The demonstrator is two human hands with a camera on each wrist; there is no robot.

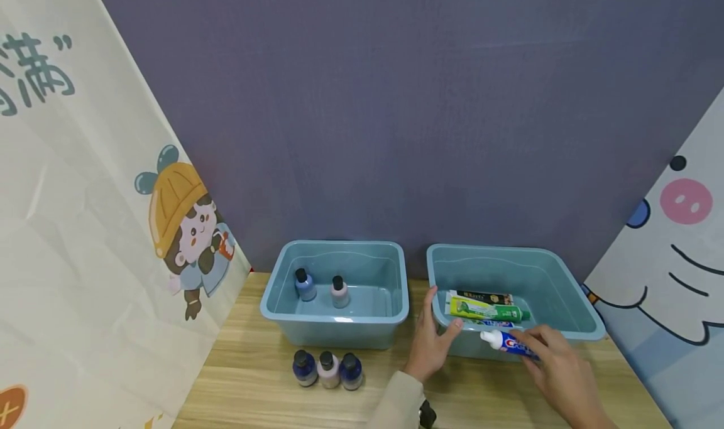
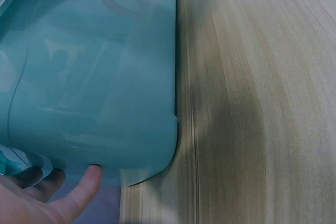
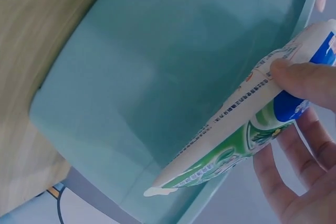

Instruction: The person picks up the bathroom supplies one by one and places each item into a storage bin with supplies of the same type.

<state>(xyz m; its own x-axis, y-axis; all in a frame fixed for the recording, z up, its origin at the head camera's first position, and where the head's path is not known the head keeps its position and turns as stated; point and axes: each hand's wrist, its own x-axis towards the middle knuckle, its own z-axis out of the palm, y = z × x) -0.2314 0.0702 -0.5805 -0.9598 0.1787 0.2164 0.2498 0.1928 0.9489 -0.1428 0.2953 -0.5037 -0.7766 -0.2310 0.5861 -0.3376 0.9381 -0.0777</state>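
Observation:
My right hand [image 1: 562, 369] pinches a tube of toothpaste [image 1: 511, 343] between thumb and fingers, over the front rim of the right blue bin [image 1: 565, 291]. The tube's white cap points left; the right wrist view shows its white, green and blue side and flat crimped end. At that bin's front left corner is my left hand [image 1: 430, 347], its fingers touching the outer left wall and its thumb by the front rim. Inside lie a yellow-green toothpaste tube [image 1: 486, 310], a black one [image 1: 498, 298] and a blue one partly hidden by the rim.
A second blue bin [image 1: 339, 332] stands to the left, holding a light blue bottle [image 1: 306, 288] and a pale pink bottle [image 1: 340, 296]. Before it on the wooden table [image 1: 243, 379] stand two dark blue bottles [image 1: 351, 375] and a pink one [image 1: 328, 374]. Grey panel [image 1: 362, 115] behind.

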